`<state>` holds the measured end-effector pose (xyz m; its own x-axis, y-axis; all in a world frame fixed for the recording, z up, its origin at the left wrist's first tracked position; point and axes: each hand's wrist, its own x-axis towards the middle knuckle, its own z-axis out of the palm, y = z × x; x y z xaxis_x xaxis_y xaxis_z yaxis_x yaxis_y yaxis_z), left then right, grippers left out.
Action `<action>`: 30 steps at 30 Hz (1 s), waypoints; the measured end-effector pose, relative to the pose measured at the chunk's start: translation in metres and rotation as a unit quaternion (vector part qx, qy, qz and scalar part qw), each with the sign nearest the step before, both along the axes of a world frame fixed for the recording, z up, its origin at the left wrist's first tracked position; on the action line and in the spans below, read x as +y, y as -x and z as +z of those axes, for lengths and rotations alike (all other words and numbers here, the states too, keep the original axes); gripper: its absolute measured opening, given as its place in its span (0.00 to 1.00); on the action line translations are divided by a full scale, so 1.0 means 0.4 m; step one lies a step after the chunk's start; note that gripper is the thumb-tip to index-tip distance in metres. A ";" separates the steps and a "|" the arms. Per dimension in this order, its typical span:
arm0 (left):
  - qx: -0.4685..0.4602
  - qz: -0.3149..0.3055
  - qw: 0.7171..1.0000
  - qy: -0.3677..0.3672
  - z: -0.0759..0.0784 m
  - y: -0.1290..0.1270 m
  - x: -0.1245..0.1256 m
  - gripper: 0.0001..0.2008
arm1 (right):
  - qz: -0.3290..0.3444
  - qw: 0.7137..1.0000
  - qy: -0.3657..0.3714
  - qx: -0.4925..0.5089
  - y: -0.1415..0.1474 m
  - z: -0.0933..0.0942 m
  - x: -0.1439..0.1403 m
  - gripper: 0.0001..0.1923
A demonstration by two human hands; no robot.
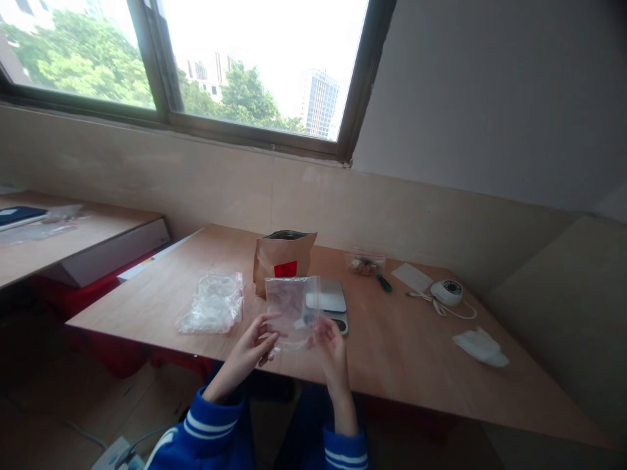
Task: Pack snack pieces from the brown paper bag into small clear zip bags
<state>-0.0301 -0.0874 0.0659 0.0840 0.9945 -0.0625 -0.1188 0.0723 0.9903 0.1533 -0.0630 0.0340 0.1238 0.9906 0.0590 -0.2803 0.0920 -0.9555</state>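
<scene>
Holding a clear bag (290, 305) up over the near edge of a wooden table (392, 352), two bare hands grasp it from either side: the left hand (255, 341) pinches its lower left edge, the right hand (331, 343) its lower right. Just beyond the bag and partly covered by it sits a scale (334, 297). Behind stands a brown pouch (280, 250), mouth open; to the left lies a clear bag pile (214, 303).

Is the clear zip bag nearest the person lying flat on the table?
No, the clear zip bag is held up between the left hand and right hand, partly overlapping the scale.
</scene>
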 end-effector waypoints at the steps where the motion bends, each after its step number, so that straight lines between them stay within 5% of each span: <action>1: 0.015 0.003 1.000 0.005 0.010 0.021 -0.006 0.28 | 0.002 1.000 -0.006 -0.008 -0.004 -0.001 0.002 0.24; 7: 0.095 0.098 0.990 0.025 0.056 0.172 -0.053 0.32 | -0.111 0.992 -0.015 -0.055 -0.077 -0.022 0.016 0.20; 13: 0.134 0.199 0.969 0.050 0.031 0.286 -0.059 0.37 | -0.182 0.961 -0.037 -0.205 -0.162 -0.028 0.104 0.17; 15: 0.170 0.210 0.961 0.055 0.010 0.312 -0.036 0.37 | -0.179 0.919 -0.069 -0.344 -0.182 -0.017 0.192 0.17; 16: 0.202 0.215 0.954 0.053 -0.002 0.325 -0.020 0.37 | -0.166 0.875 -0.071 -0.449 -0.189 -0.009 0.245 0.18; 18: 0.290 0.241 0.925 0.037 -0.025 0.350 0.014 0.38 | -0.163 0.847 -0.064 -0.503 -0.204 0.008 0.358 0.18; 24: 0.512 0.379 0.766 -0.084 -0.036 0.365 0.048 0.38 | -0.125 0.762 -0.020 -0.634 -0.248 0.036 0.584 0.23; 30: 0.592 0.249 0.761 -0.091 -0.048 0.276 0.027 0.17 | -0.112 0.677 0.017 -0.727 -0.271 0.006 0.607 0.18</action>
<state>-0.1403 -0.0767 0.0465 -0.3151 0.8857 0.3410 0.8967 0.1602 0.4127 0.2615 0.1798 0.0362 0.1075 0.9602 0.2580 0.9764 -0.0531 -0.2094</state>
